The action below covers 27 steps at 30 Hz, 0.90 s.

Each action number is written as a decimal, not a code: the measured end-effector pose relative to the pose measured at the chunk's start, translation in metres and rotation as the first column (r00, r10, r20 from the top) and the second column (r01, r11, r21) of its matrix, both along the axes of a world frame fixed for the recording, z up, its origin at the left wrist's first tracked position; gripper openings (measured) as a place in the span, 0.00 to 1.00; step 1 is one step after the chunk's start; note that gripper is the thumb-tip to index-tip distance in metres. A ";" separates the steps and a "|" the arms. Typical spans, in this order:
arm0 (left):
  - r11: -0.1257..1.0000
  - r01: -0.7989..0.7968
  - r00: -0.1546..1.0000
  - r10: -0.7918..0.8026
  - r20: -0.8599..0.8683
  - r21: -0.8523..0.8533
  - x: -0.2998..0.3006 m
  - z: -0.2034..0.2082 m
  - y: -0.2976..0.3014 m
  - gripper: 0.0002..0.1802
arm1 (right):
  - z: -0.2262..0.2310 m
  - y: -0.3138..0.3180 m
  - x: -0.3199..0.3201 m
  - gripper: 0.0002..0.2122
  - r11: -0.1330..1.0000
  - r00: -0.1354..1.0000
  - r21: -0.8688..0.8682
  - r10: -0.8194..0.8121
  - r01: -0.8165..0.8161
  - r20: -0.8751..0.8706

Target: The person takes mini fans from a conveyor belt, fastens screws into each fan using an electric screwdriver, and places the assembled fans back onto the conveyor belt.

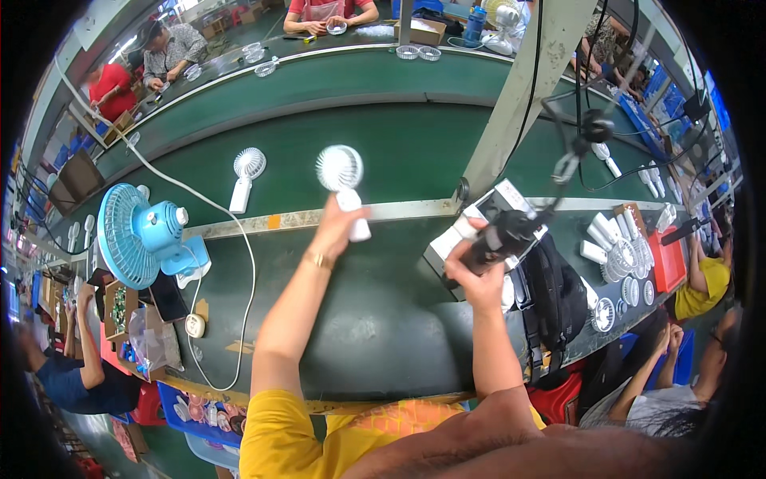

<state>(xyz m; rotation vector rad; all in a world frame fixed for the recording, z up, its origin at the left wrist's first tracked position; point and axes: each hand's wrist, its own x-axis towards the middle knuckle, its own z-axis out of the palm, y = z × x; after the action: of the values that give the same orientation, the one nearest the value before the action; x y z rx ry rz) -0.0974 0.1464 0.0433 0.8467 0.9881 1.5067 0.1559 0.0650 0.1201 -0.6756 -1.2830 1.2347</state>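
My left hand (pixel 335 227) is closed round the white handle of a small handheld fan (pixel 340 169). Its round grille points away from me, over the near edge of the green conveyor belt (pixel 399 140). In my right hand (pixel 479 281) is a black electric screwdriver (pixel 504 238), hanging from a coiled cord; my fingers wrap its body and motion blurs it slightly. Behind the screwdriver sits a white and grey box (pixel 508 194), partly hidden by my hand. Another white handheld fan (pixel 249 164) lies on the belt, left of the one I hold.
A blue desk fan (pixel 128 235) stands at the left, its white cable (pixel 254 299) looping over the bench. A slanted metal post (pixel 523 100) rises at the belt's edge. To the right are a black backpack (pixel 554 299), several white fan parts (pixel 618 259) and a red tray (pixel 669 259). Co-workers sit around.
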 end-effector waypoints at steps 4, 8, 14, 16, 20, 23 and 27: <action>0.951 0.246 0.962 -0.216 0.166 -0.188 0.040 0.012 -0.069 0.17 | 0.017 -0.004 0.007 0.31 0.959 0.971 0.152 -0.236 0.239 -0.038; 0.888 0.335 0.922 -0.240 0.304 -0.315 0.067 0.009 -0.113 0.13 | 0.010 0.002 0.002 0.24 0.966 0.972 0.112 -0.229 0.234 -0.058; 0.871 0.352 0.903 -0.219 0.371 -0.343 0.093 -0.008 -0.149 0.11 | 0.000 0.003 -0.009 0.22 0.952 0.959 0.120 -0.280 0.283 -0.043; 0.868 0.347 0.905 -0.210 0.370 -0.356 0.099 -0.011 -0.155 0.11 | -0.003 0.001 -0.008 0.22 0.951 0.962 0.143 -0.270 0.273 -0.042; 0.890 0.312 0.914 -0.186 0.361 -0.332 0.106 -0.010 -0.160 0.11 | -0.003 -0.003 -0.005 0.22 0.935 0.947 0.157 -0.306 0.318 -0.097; 0.888 0.303 0.915 -0.170 0.365 -0.345 0.107 -0.011 -0.161 0.11 | 0.008 -0.005 0.002 0.20 0.926 0.937 0.191 -0.287 0.325 -0.201; 0.888 0.302 0.915 -0.168 0.367 -0.347 0.109 -0.011 -0.164 0.11 | 0.015 0.002 -0.002 0.20 0.902 0.904 0.186 -0.337 0.391 -0.263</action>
<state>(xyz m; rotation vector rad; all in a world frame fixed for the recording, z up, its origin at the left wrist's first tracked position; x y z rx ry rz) 0.0116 -0.0173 0.0322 0.3890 0.8623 1.1318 0.1534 0.0665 0.1349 -0.5563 -1.0336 0.8076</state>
